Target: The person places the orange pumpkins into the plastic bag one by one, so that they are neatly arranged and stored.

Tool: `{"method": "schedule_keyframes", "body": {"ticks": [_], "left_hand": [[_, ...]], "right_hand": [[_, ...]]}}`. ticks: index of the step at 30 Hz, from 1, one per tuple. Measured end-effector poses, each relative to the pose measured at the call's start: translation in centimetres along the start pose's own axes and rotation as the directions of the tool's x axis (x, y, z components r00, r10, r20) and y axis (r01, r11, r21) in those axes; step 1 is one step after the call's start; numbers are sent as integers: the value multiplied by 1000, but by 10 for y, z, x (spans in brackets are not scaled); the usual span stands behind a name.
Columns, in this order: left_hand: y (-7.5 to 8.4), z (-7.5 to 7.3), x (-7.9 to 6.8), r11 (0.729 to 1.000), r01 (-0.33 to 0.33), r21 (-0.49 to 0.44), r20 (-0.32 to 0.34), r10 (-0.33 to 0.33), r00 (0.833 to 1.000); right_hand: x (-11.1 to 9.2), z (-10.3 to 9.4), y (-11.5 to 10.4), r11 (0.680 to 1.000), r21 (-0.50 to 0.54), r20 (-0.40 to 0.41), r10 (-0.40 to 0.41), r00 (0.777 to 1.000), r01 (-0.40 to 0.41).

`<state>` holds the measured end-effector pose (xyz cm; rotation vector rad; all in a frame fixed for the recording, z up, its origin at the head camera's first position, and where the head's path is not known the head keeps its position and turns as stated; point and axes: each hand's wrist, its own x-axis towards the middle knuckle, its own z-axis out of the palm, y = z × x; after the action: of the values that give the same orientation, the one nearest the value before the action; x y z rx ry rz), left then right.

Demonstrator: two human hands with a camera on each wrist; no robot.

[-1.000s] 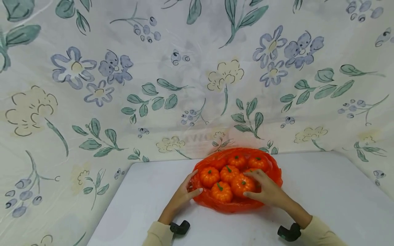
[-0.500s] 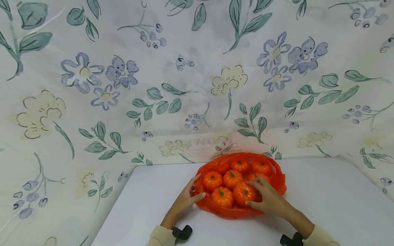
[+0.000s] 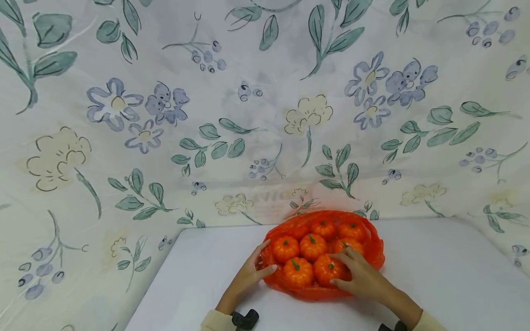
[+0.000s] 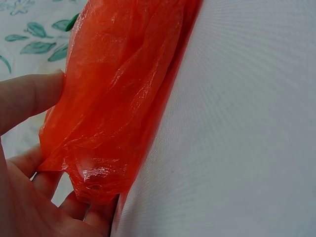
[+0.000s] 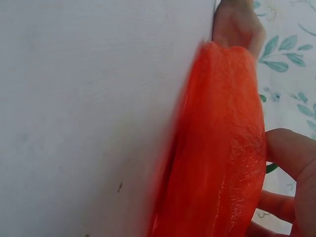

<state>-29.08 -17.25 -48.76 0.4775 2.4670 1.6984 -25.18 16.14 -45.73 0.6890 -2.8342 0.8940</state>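
Observation:
A red plastic bag (image 3: pixel 314 294) lies spread open on the table, its edge ringed around several small orange pumpkins with green stems. My left hand (image 3: pixel 250 274) holds the bag's left side; in the left wrist view, the thumb is at the red film (image 4: pixel 113 89) and the fingers curl beneath it. At the front right of the group, my right hand (image 3: pixel 366 277) grips one pumpkin (image 3: pixel 325 270) between thumb and fingers. Another pumpkin (image 3: pixel 298 272) sits just left of it. From the right wrist, the bag's wall (image 5: pixel 217 138) hides the pumpkins.
The white table (image 3: pixel 198 257) extends to both sides of the bag. A floral sheet (image 3: pixel 265 138) hangs behind and along the left side. Each wrist wears a black device, the left one (image 3: pixel 246 319) showing more fully.
The gripped pumpkin has shifted a little toward the front, level with its left neighbour, and the pumpkin behind it shows more. The head view has tilted, so everything sits lower.

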Motion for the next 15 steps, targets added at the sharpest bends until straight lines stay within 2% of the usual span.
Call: {"method": "schedule_keyframes", "body": {"ticks": [10, 15], "left_hand": [[7, -7, 6, 1000, -15, 18, -22, 15, 1000], [7, -9, 4, 999, -37, 7, -56, 37, 998]], "right_hand": [[6, -3, -1, 993, -60, -36, -102, 994, 99], [8, -4, -2, 992, -67, -13, -103, 995, 102]]}}
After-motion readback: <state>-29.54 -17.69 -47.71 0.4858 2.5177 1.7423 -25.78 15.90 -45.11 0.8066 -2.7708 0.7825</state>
